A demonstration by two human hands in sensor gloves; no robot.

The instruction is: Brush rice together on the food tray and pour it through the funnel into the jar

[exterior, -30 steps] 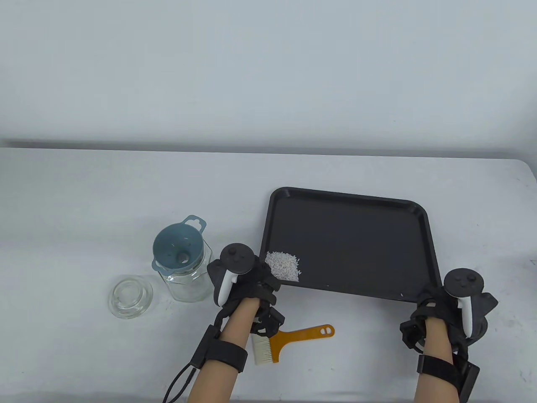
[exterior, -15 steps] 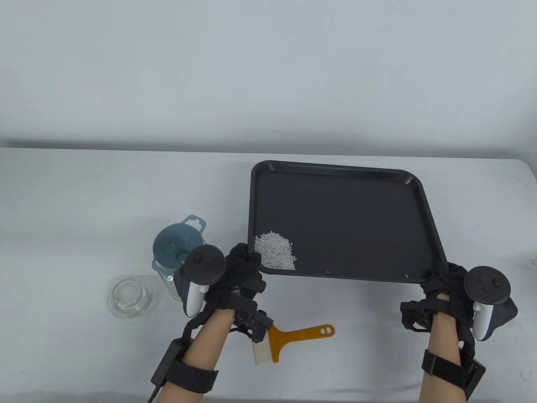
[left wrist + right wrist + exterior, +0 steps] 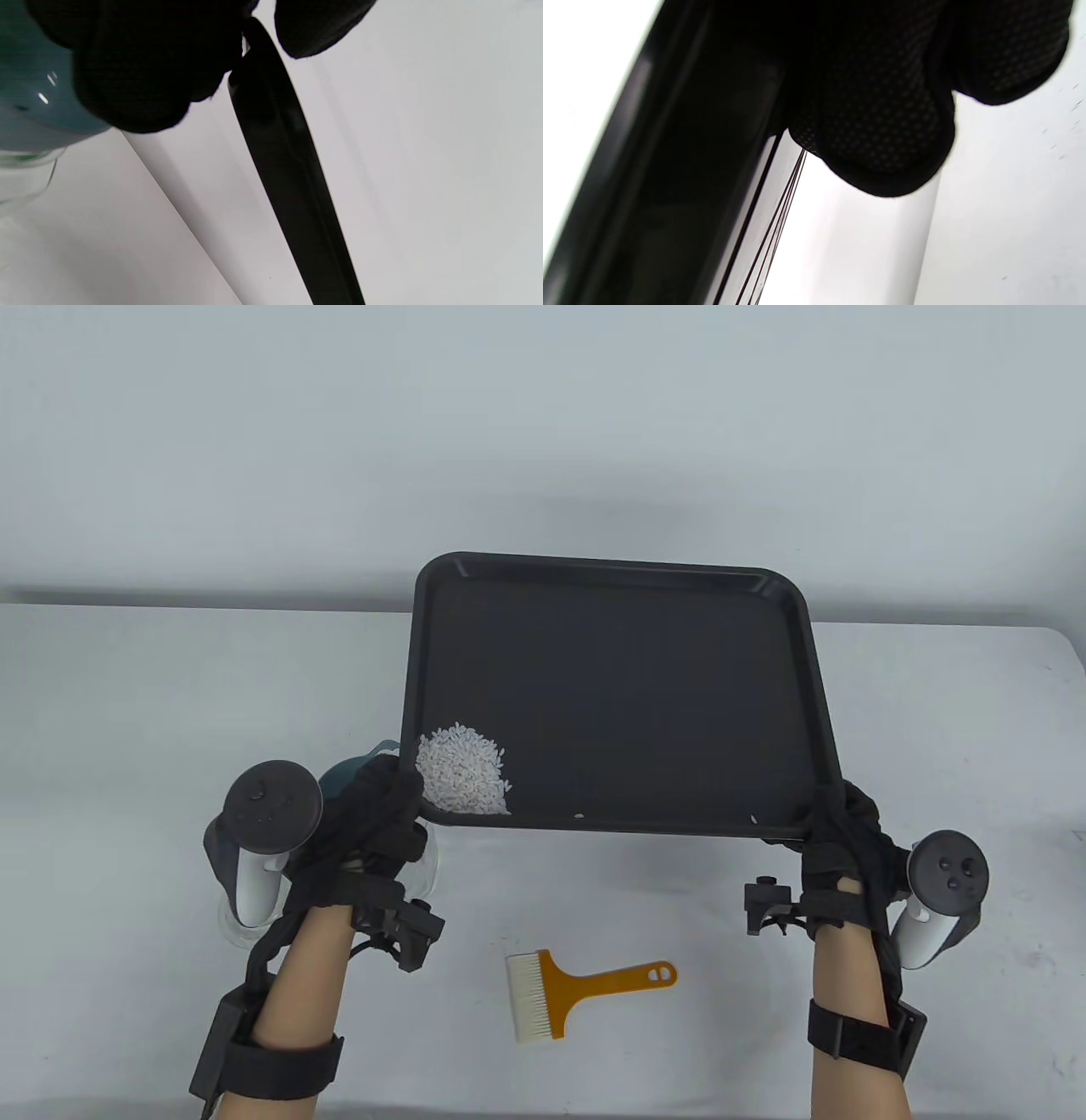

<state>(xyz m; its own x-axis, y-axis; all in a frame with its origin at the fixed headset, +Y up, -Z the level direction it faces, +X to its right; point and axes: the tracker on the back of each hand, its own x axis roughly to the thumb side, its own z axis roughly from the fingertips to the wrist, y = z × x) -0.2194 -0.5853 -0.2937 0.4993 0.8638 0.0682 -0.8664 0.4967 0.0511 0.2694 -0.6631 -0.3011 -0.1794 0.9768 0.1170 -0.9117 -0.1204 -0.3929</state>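
One white table (image 3: 127,712), pale wall (image 3: 543,432).

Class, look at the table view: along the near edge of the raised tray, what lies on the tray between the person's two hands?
In the table view, the rice pile sits beside the left hand; toward the right hand the tray holds only two stray grains.

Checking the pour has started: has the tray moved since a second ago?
Yes. The tray, gripped by both hands, has lifted and shifted left, away from the brush, toward the funnel.
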